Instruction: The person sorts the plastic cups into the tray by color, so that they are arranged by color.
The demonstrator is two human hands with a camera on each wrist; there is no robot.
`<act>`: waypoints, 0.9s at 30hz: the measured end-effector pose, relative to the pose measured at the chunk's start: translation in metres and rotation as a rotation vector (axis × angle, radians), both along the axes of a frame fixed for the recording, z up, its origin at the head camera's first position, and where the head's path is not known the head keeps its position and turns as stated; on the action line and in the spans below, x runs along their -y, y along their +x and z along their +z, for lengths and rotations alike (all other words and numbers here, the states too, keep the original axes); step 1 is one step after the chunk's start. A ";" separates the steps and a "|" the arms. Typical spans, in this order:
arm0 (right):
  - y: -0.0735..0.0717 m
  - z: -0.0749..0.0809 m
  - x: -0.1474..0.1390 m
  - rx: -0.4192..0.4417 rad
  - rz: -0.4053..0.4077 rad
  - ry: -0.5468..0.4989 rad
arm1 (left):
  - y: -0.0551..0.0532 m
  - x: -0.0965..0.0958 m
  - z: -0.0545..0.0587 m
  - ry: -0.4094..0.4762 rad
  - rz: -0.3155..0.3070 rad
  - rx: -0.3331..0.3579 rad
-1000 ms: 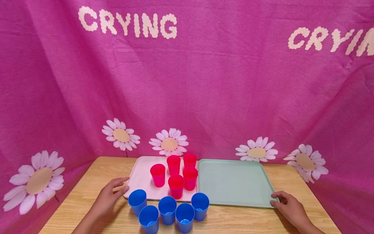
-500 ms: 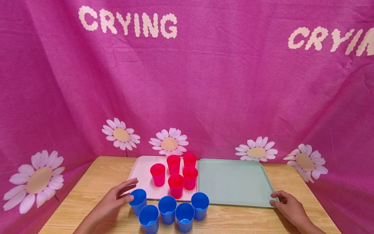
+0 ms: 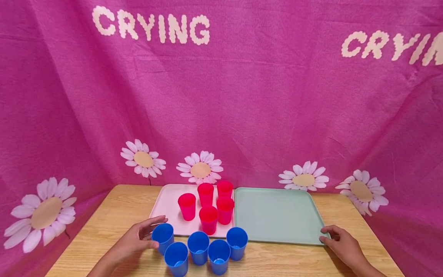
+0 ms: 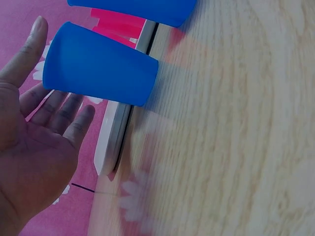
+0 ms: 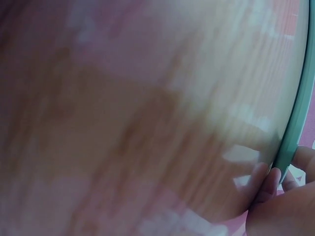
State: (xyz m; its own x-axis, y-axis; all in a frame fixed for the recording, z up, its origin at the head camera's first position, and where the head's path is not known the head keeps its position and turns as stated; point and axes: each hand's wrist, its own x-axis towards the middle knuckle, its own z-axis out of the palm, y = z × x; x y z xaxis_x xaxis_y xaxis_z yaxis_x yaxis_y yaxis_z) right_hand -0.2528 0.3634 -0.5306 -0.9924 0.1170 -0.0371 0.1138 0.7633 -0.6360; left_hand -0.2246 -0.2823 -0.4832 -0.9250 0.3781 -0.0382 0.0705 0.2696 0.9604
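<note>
My left hand [image 3: 135,240] reaches around the leftmost blue cup [image 3: 163,239], which stands upright on the table. In the left wrist view, the thumb is raised apart from that blue cup [image 4: 101,66] and the extended fingers lie partly behind it; whether they touch it I cannot tell. At the front right corner of the green tray [image 3: 277,215], my right hand [image 3: 344,248] holds the edge between thumb and fingers. The right wrist view also has the fingertips at the rim of that tray [image 5: 295,118].
Several red cups [image 3: 208,221] stand upright on the pink tray [image 3: 166,209], left of the green one. More blue cups [image 3: 198,248] are grouped in front of it on the wooden table [image 3: 277,263]. A pink flowered cloth [image 3: 242,96] hangs behind.
My left hand has moved from the pink tray's left edge rightward and forward to the leftmost blue cup, its fingers passing behind the rim. The right hand stays at the green tray's corner.
</note>
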 end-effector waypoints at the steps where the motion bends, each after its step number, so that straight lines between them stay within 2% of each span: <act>1: 0.000 0.000 0.000 0.000 0.000 0.001 | 0.000 0.000 0.000 -0.004 -0.003 0.001; 14: -0.002 -0.004 -0.002 0.009 -0.006 -0.009 | -0.002 0.000 -0.004 -0.011 -0.025 0.018; 19: -0.001 -0.004 -0.002 0.010 -0.007 -0.012 | -0.002 -0.001 -0.003 -0.016 -0.009 0.041; 24: 0.000 -0.003 -0.001 0.013 -0.007 -0.014 | -0.002 -0.002 0.004 -0.054 0.040 0.041; 27: 0.000 -0.002 -0.001 0.020 -0.009 -0.020 | -0.004 -0.002 0.011 -0.074 0.050 0.013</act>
